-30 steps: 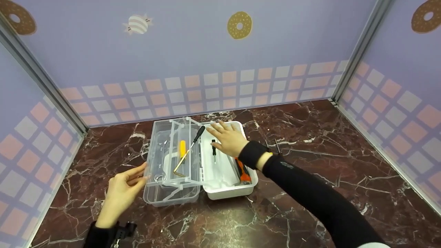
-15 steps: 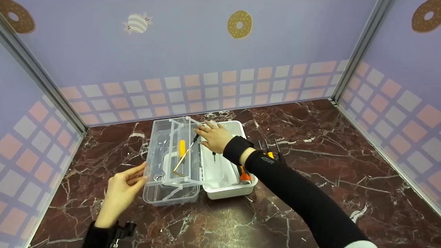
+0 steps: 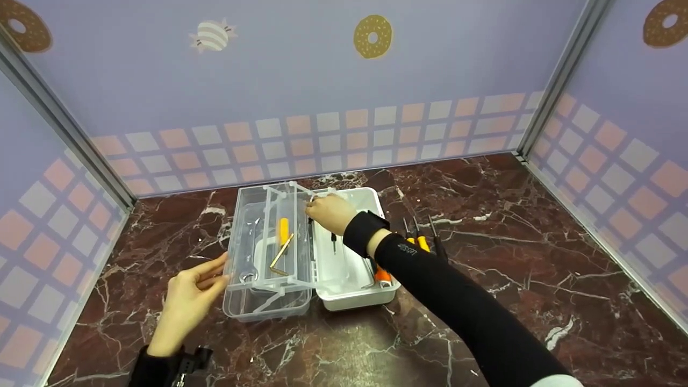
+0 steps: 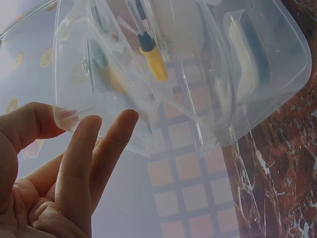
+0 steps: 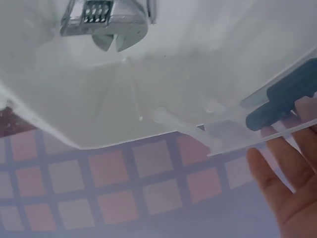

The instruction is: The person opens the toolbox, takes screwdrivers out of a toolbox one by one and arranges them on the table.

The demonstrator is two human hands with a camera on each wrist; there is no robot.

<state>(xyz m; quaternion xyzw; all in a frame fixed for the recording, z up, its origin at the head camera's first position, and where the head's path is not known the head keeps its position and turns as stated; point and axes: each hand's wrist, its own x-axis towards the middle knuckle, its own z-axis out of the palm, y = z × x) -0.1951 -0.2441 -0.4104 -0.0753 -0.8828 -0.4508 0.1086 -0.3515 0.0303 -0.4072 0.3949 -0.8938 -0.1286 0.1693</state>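
In the head view, my left hand (image 3: 185,301) pinches the left edge of a clear plastic toolbox tray (image 3: 232,274), raised over the clear lid (image 3: 242,309). My right hand (image 3: 330,212) has its fingers curled over the tray's right side, gripping a black-handled screwdriver (image 3: 310,228) that it mostly hides. The right wrist view shows the dark handle (image 5: 282,106) through the tray wall, among the fingers. Beside it in the tray lie a yellow-handled screwdriver (image 3: 284,231) and a golden L-shaped hex key (image 3: 280,255).
The white toolbox base (image 3: 357,302) holds a small black screwdriver (image 3: 334,244), an orange-handled tool (image 3: 382,277) and an adjustable wrench (image 5: 121,22). Yellow-handled tools (image 3: 423,243) and a black one (image 3: 438,244) lie right of it on the marble table (image 3: 510,258). Patterned walls surround it.
My right hand has moved left from over the white base to the tray, and its spread fingers have curled round the black-handled screwdriver, whose shaft has swung off the hex key. My left hand stays put.
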